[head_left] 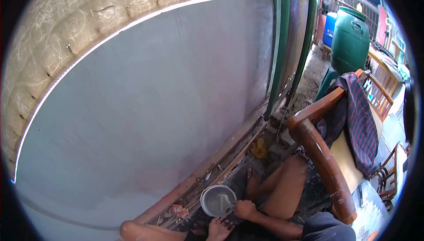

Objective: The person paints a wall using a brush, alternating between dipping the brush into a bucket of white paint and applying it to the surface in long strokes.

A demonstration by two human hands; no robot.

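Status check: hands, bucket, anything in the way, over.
Right hand gripping a tool, its end inside the bucket. Left hand open beside the bucket. Crumpled wrapper nearby, not blocking the bucket's opening.

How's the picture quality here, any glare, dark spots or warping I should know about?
Head view: strong fisheye bending, with the wall panel's top edge curving and black corners around the image; bright, washed-out patches at far right, beyond the wooden chair; dim floor near the bucket, hiding detail by the hands.
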